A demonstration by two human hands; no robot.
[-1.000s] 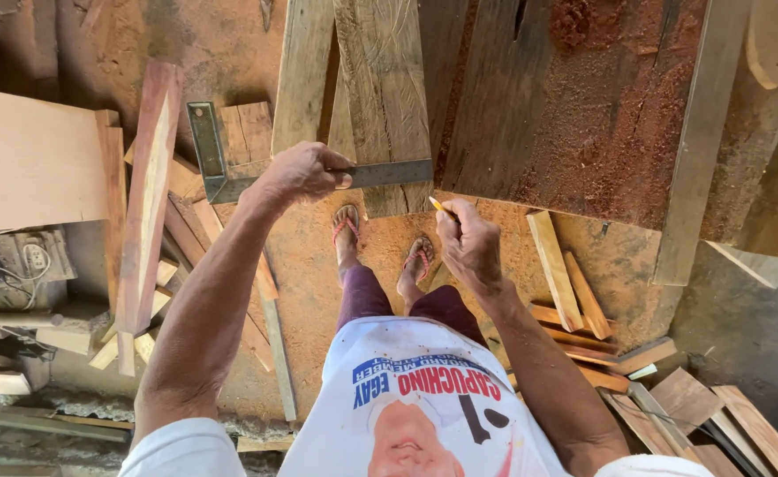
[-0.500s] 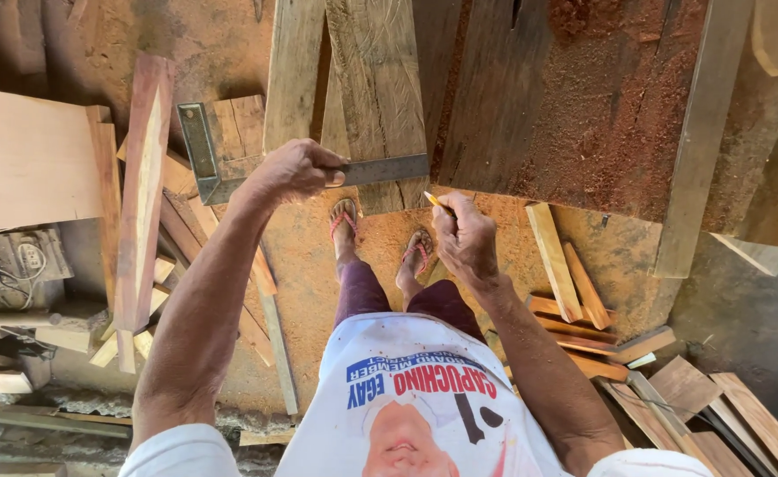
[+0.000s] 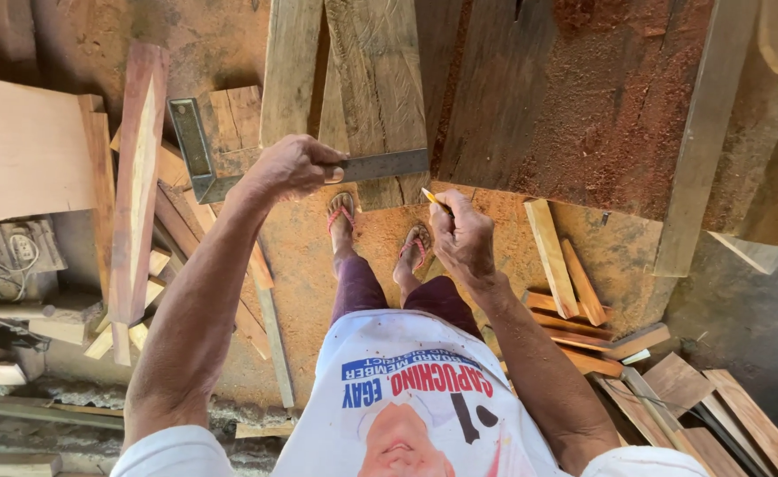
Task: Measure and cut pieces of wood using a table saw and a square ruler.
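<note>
On top of the wide plank, near its close end, lay a metal square. The left hand was closed over the square's long blade, pressing it flat on the plank. The right hand, just beside the plank's end, pinched a yellow pencil with its tip by the blade. The square looked stiff, hard and a bit smooth, so it could slip; holding it down in the middle seemed best. The plank looked heavy and rough. It was hard to tell if the pencil touched the wood. Since half a second before, the hands had hardly moved against the plank. Below the plank were feet in sandals on the sawdust floor.
</note>
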